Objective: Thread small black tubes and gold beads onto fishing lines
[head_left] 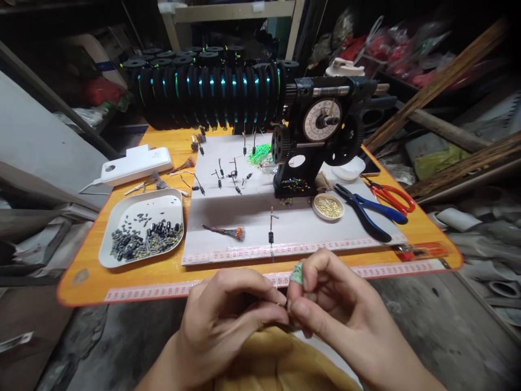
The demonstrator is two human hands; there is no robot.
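Observation:
My left hand (228,312) and my right hand (329,304) meet in front of the orange table's near edge, fingertips pinched together on something tiny that I cannot make out. A green wrap covers one right fingertip (297,273). Just beyond the hands, a small dark float with an orange tip (271,228) stands on the white mat (285,217). A brown brush-like bundle (226,232) lies to its left.
White tray (114,247) of small dark sinkers at left, a white power bank (136,164) behind it. A black winding machine with a dial (321,130) and a row of black spools (207,89) stand at the back. Blue pliers (368,209), red scissors (393,195) and a dish of gold beads (328,206) lie right.

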